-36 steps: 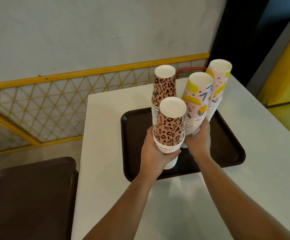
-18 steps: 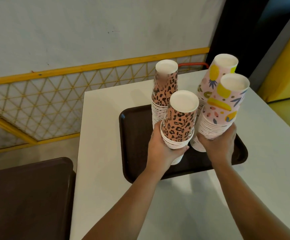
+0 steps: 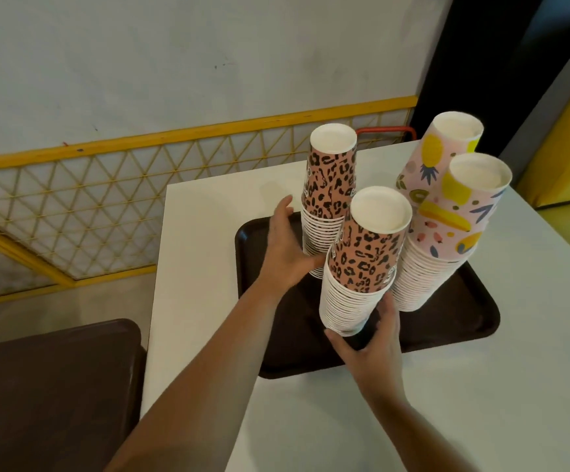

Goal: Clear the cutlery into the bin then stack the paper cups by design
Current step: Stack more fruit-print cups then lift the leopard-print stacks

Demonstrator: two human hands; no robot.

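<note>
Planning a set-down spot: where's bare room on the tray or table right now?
Free: table near the tray's front edge, table strip left of it, tray's front-right corner. Crowded: tray's centre and back, with two leopard stacks, two fruit stacks, left hand and right hand.

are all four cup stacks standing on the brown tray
Yes, both leopard stacks and both fruit-print stacks stand upside down on the brown tray.

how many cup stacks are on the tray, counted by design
Leopard-print stacks: 2, the far one and the near one.
Fruit-print stacks: 2, the far one and the near one.
Total: 4 stacks, all upside down on the brown tray.
</note>
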